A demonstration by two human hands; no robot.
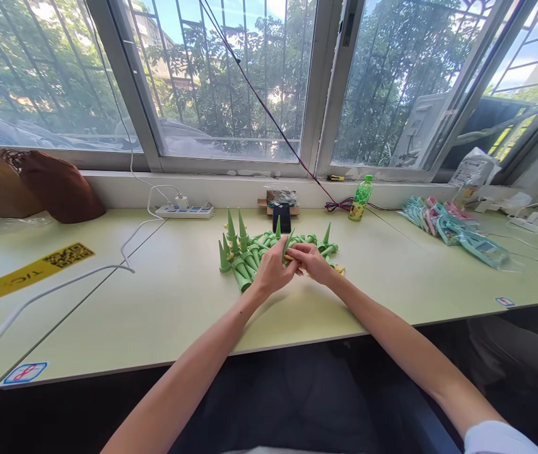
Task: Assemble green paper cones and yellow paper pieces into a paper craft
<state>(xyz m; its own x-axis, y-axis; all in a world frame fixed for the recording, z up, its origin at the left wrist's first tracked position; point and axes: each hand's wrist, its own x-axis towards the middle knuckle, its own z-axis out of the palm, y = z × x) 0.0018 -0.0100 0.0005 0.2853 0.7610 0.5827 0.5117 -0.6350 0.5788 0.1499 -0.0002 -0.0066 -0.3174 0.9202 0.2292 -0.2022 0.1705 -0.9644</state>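
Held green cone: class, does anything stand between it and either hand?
Nothing visible does. The left hand grips the cone; the right hand is close beside it, fingertips on a small yellow piece. The other cones are around and beyond the hands, not between.

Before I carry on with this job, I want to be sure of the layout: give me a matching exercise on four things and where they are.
Things:
1. Green cone pieces
2. Dark phone
3. Green-capped bottle
4. Brown bag

Places:
A. Far left, at the back of the table
B. Clustered about the left hand and right hand
C. Standing at the back, right of centre
D. Near the middle, just beyond the cluster

Pairs: 1-B, 2-D, 3-C, 4-A
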